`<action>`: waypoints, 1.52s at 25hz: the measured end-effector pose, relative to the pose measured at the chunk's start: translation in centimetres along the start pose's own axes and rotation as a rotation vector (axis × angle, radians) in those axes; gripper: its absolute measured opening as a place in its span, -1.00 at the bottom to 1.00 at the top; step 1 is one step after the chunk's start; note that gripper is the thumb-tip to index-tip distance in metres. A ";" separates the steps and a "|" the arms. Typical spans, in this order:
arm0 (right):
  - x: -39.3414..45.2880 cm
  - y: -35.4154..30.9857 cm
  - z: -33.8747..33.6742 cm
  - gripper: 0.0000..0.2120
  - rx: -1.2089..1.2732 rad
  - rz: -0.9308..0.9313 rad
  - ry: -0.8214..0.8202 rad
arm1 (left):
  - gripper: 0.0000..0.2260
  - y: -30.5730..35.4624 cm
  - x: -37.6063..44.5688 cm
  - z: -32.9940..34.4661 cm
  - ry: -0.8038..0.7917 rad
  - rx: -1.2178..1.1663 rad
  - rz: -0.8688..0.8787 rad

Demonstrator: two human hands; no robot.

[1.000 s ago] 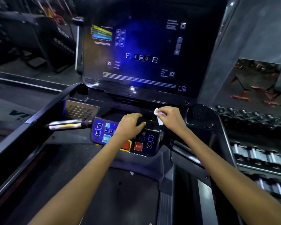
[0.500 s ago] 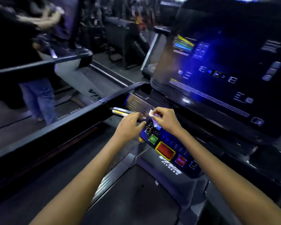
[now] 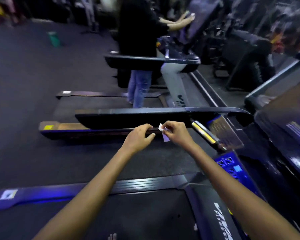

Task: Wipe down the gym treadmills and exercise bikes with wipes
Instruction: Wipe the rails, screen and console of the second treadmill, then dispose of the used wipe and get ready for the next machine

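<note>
Both hands have swung from the console to the left handrail (image 3: 145,116); right hand (image 3: 177,135) pinches the wipe (image 3: 163,131), left hand (image 3: 139,137) loosely curled, empty, ready to spread it.

Blocked ahead by the black side rail (image 3: 145,116), right beyond both hands. Hemmed at right by the silver handle (image 3: 203,134) and button panel (image 3: 232,168). Open above the belt (image 3: 128,213) below.
</note>
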State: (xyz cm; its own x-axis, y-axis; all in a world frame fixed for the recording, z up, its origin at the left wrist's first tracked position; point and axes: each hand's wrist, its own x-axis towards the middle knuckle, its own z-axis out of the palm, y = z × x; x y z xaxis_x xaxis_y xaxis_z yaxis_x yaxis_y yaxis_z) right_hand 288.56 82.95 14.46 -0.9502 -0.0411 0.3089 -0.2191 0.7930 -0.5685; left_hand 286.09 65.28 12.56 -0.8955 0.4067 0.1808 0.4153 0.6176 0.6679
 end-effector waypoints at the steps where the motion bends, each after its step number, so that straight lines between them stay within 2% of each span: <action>1: 0.7 -0.8 1.3 -0.91 0.021 -0.027 -0.026 | -0.69 -1.2 -0.8 -1.0 0.030 0.000 -0.047; 11: 6.8 -13.5 15.6 -0.89 0.161 -0.272 -0.355 | -0.70 -13.1 -11.1 -11.9 0.346 0.023 -0.486; 17: 9.1 -23.3 24.5 -0.89 0.214 -0.418 -0.481 | -0.71 -19.9 -17.3 -19.2 0.494 0.059 -0.659; 25: 11.9 -35.3 34.9 -0.85 0.235 -0.553 -0.576 | -0.71 -28.3 -23.2 -28.2 0.614 0.089 -0.800; 31: 16.7 -41.1 41.7 -0.84 0.211 -0.600 -0.636 | -0.71 -34.7 -23.1 -34.3 0.669 0.108 -0.851; 36: 25.4 -44.6 48.1 -0.90 0.234 -0.600 -0.645 | -0.70 -43.2 -18.2 -40.0 0.677 0.156 -0.856; 38: 30.3 -45.9 51.5 -0.86 0.261 -0.590 -0.654 | -0.69 -47.2 -15.1 -42.7 0.685 0.152 -0.862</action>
State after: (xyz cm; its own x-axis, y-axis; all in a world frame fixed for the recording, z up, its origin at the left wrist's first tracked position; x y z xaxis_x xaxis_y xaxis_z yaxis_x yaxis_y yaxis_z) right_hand 258.42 13.99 10.71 -0.5872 -0.7944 0.1555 -0.6756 0.3751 -0.6348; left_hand 273.21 1.24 9.13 -0.7734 -0.6274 0.0909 -0.4152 0.6098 0.6751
